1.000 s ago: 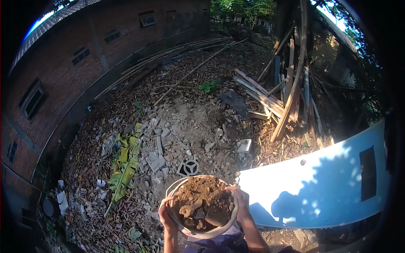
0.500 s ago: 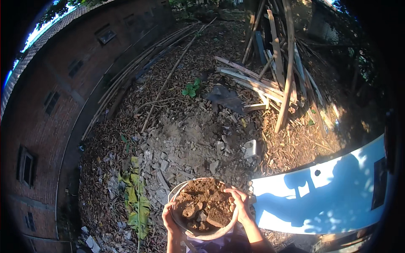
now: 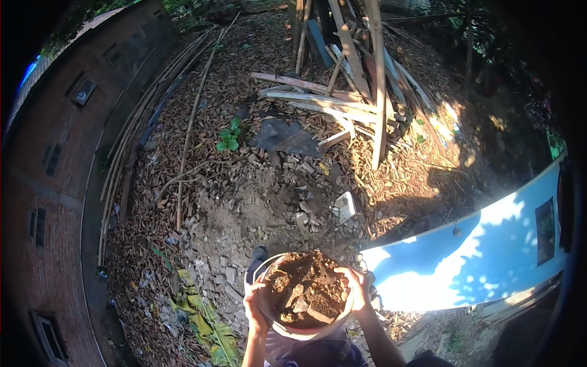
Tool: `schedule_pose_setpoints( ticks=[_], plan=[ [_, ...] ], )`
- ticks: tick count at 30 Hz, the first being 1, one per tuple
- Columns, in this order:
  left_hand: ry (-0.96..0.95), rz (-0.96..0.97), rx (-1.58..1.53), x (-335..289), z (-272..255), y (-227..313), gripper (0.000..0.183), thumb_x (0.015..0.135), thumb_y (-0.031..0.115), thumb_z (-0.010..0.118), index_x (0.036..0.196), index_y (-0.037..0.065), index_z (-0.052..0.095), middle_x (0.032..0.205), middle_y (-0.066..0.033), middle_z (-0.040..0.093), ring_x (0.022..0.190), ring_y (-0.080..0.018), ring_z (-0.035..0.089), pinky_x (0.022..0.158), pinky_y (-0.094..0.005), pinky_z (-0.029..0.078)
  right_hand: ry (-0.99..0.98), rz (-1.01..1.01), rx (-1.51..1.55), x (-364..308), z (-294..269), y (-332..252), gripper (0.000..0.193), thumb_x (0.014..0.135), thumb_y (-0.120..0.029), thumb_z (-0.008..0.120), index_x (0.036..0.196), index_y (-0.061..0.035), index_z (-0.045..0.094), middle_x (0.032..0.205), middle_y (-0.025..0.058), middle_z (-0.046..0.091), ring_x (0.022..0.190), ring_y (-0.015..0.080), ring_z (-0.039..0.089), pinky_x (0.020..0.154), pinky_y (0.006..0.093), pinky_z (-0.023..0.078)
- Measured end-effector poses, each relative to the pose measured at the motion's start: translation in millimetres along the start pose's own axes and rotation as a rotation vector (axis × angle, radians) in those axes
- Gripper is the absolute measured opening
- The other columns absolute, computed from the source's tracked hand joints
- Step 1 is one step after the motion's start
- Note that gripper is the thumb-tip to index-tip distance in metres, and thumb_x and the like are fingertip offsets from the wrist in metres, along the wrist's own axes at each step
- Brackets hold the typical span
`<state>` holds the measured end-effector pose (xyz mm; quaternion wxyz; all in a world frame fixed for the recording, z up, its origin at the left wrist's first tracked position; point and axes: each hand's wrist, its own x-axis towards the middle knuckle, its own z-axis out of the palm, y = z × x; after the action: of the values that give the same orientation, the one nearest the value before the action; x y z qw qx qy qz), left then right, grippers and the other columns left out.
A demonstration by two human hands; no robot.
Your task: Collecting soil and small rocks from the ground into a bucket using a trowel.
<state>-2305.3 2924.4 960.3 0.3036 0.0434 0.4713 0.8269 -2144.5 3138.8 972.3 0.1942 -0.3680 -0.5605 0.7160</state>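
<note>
The bucket point(image 3: 309, 334) is held mouth up between the two hands, above the rubble. From where I stand, the left hand point(image 3: 254, 307) is closed on the bucket's left rim, and the right hand point(image 3: 362, 293) grips its right rim, fingers over the edge. Neither hand is nearer: both touch it. It lies to the right of the left hand and to the left of the right one. Being round, it shows no clear long axis. The rim is pale and dirty; brown soil point(image 3: 315, 269) and chunky stones point(image 3: 319, 312) fill it to about the top. Just beyond the bucket's far left edge a dark shoe point(image 3: 260, 252) shows. Farther beyond the bucket are a white block point(image 3: 345, 207) and, well apart, planks point(image 3: 342, 110). A blue-white panel point(image 3: 422, 284) lies to its right, a yellow-green leaf point(image 3: 211, 327) to its left.
</note>
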Motion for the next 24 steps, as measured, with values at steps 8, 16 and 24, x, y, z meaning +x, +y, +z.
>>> schedule_pose_setpoints(
  ticks=[8,16,24],
  plan=[
    [-0.327,-0.054,0.098,163.2,-20.5,25.0,0.061,0.098,0.055,0.050,0.119,-0.001,0.060,0.145,-0.0201,0.051,0.133,-0.0319,0.048,0.116,-0.0439,0.033,0.470,0.225,0.208,61.5,76.8,1.3,0.036,0.100,-0.032,0.053,0.106,-0.0025,0.072,0.073,-0.0021,0.056,0.055,0.0047,0.047,0.049,0.0207,0.036],
    [-0.478,-0.095,0.387,296.6,-56.5,-9.6,0.049,0.099,0.036,0.047,0.117,-0.007,0.062,0.126,-0.0170,0.061,0.117,-0.0243,0.057,0.105,-0.0363,0.041,0.625,0.226,0.343,139.5,112.5,63.6,0.036,0.102,-0.030,0.050,0.106,-0.0005,0.070,0.089,0.0010,0.063,0.078,0.0074,0.056,0.067,0.0228,0.045],
    [-0.388,-0.233,0.407,401.1,-170.2,-186.7,0.047,0.099,0.035,0.044,0.109,-0.004,0.068,0.108,-0.0099,0.067,0.096,-0.0160,0.061,0.086,-0.0302,0.047,0.620,0.057,0.520,268.0,97.6,276.9,0.044,0.102,-0.033,0.051,0.123,0.0036,0.065,0.101,0.0038,0.066,0.086,0.0090,0.058,0.077,0.0239,0.047]
  ],
)
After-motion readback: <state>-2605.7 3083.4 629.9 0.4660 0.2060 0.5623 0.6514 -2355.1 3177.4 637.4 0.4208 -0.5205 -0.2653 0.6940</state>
